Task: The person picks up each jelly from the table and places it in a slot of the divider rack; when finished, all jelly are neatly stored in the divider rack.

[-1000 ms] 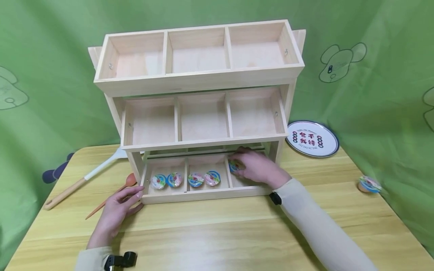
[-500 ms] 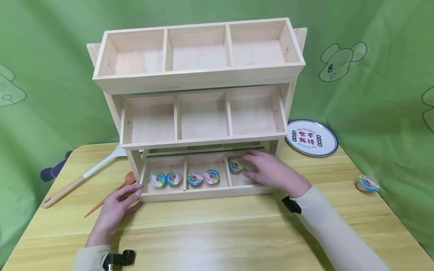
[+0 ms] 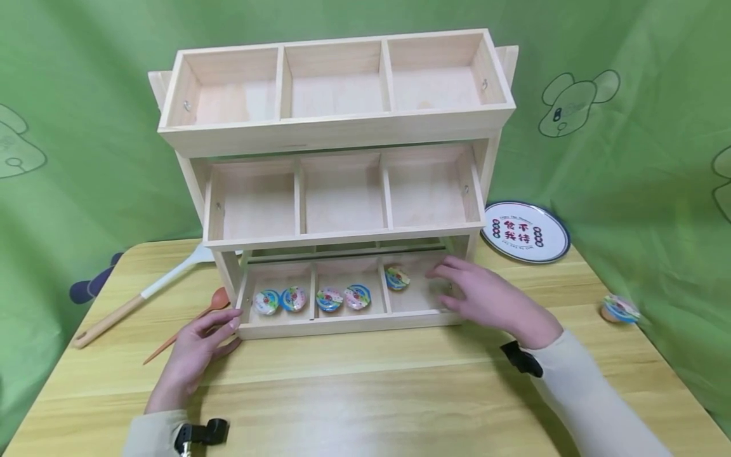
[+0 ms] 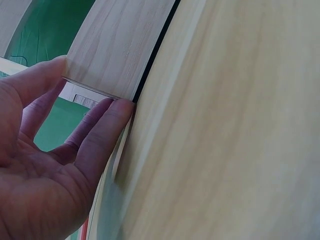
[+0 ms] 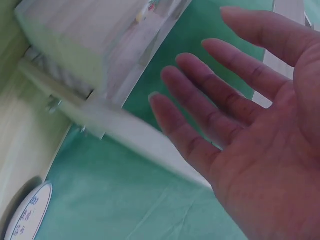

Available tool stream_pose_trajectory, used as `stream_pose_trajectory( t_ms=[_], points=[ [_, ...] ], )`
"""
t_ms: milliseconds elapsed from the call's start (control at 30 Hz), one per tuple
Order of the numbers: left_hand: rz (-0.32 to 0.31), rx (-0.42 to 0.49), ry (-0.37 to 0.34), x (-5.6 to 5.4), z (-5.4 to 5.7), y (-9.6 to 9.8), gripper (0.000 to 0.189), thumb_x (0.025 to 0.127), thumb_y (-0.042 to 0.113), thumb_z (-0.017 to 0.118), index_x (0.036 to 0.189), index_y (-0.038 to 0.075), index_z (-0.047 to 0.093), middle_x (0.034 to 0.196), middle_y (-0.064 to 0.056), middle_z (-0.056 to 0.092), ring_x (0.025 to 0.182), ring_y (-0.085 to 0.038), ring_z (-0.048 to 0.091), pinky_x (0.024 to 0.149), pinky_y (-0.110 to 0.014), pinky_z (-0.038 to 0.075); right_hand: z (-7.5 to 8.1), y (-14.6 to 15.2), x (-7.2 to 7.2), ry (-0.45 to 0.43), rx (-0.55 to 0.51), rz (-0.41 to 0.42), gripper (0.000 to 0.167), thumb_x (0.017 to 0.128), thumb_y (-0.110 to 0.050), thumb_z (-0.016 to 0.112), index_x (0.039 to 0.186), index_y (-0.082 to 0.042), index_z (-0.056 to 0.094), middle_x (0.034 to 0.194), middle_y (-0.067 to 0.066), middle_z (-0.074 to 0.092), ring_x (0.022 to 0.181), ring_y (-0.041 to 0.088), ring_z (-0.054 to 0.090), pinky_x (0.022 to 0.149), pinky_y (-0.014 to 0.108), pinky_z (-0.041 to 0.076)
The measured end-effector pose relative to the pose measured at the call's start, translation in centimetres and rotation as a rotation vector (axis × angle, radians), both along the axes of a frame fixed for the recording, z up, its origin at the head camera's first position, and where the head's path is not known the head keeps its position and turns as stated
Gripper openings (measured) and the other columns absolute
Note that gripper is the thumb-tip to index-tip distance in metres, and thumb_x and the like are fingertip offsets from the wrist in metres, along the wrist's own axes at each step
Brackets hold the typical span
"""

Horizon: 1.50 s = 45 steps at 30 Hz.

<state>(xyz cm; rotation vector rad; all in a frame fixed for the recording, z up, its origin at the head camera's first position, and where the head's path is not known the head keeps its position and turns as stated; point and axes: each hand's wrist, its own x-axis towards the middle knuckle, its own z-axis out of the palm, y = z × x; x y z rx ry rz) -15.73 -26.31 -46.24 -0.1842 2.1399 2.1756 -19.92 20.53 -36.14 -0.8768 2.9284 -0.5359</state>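
Observation:
A three-tier wooden rack [image 3: 337, 132] stands on the table, each tier split into three compartments. In its lowest tray [image 3: 354, 327] sit several small jelly cups: a pair [image 3: 280, 301] at left, a pair [image 3: 344, 299] in the middle and a single cup [image 3: 396, 278] at right. My left hand [image 3: 197, 346] holds that tray's left front corner; in the left wrist view its fingertips [image 4: 125, 106] are against the end of the board. Nothing is in my right hand [image 3: 491, 295], whose fingers are spread over the right compartment, apart from the single cup.
One more jelly cup [image 3: 620, 309] lies at the table's right side. Behind it, a round plate [image 3: 524, 232] with printed characters is beside the rack. At left are a white spatula with a wooden handle [image 3: 143, 295] and an orange spoon [image 3: 214, 301]. Green cloth hangs behind.
My right hand has let go of the jelly cup in the right compartment and drawn back to the right. My left hand stays at the tray corner.

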Motion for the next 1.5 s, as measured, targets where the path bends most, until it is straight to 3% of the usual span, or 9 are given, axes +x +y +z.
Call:
stream_pose_trajectory(
  t_ms=[367, 700, 933, 1233, 1500],
  points=[
    [0.011, 0.001, -0.016, 0.1, 0.3, 0.0, 0.035, 0.094, 0.011, 0.068, 0.123, -0.006, 0.063, 0.119, -0.005, 0.053, 0.105, -0.015, 0.061, 0.092, -0.037, 0.055, 0.4, 2.8, 1.3, 0.027, -0.027, -0.077, 0.038, 0.089, -0.011, 0.072, 0.124, -0.002, 0.063, 0.127, 0.017, 0.058, 0.118, 0.039, 0.053, 0.101, 0.058, 0.045],
    [0.009, 0.003, -0.021, 0.0, 0.3, 0.1, 0.036, 0.094, 0.010, 0.068, 0.125, -0.007, 0.061, 0.120, -0.008, 0.052, 0.104, -0.015, 0.061, 0.092, -0.037, 0.055, 0.4, 5.6, 2.3, 0.080, -0.025, -0.089, 0.039, 0.087, -0.010, 0.074, 0.124, -0.001, 0.063, 0.123, 0.017, 0.058, 0.113, 0.041, 0.055, 0.097, 0.061, 0.046],
    [0.014, -0.011, -0.006, 0.1, 0.4, 0.3, 0.040, 0.094, 0.010, 0.068, 0.126, -0.011, 0.058, 0.118, -0.008, 0.054, 0.103, -0.014, 0.062, 0.091, -0.036, 0.055, 0.5, 7.9, 2.6, 0.065, -0.004, -0.170, 0.042, 0.088, -0.014, 0.075, 0.125, 0.001, 0.060, 0.131, 0.025, 0.052, 0.120, 0.049, 0.047, 0.100, 0.066, 0.039],
    [0.014, -0.031, -0.012, 0.1, 0.4, 0.3, 0.040, 0.095, 0.009, 0.067, 0.126, -0.013, 0.057, 0.121, -0.012, 0.052, 0.105, -0.017, 0.061, 0.091, -0.036, 0.055, -0.6, 11.4, 3.2, 0.134, -0.027, -0.205, 0.044, 0.083, -0.010, 0.078, 0.121, 0.002, 0.061, 0.126, 0.026, 0.053, 0.111, 0.052, 0.051, 0.088, 0.066, 0.044],
    [0.018, -0.028, -0.015, 0.0, 0.5, 0.3, 0.039, 0.094, 0.009, 0.067, 0.126, -0.012, 0.058, 0.120, -0.011, 0.053, 0.102, -0.013, 0.063, 0.092, -0.036, 0.055, -1.8, 15.4, 3.4, 0.099, -0.060, -0.280, 0.046, 0.083, -0.005, 0.076, 0.125, 0.003, 0.057, 0.124, 0.030, 0.050, 0.109, 0.055, 0.047, 0.085, 0.071, 0.041]
  ],
)
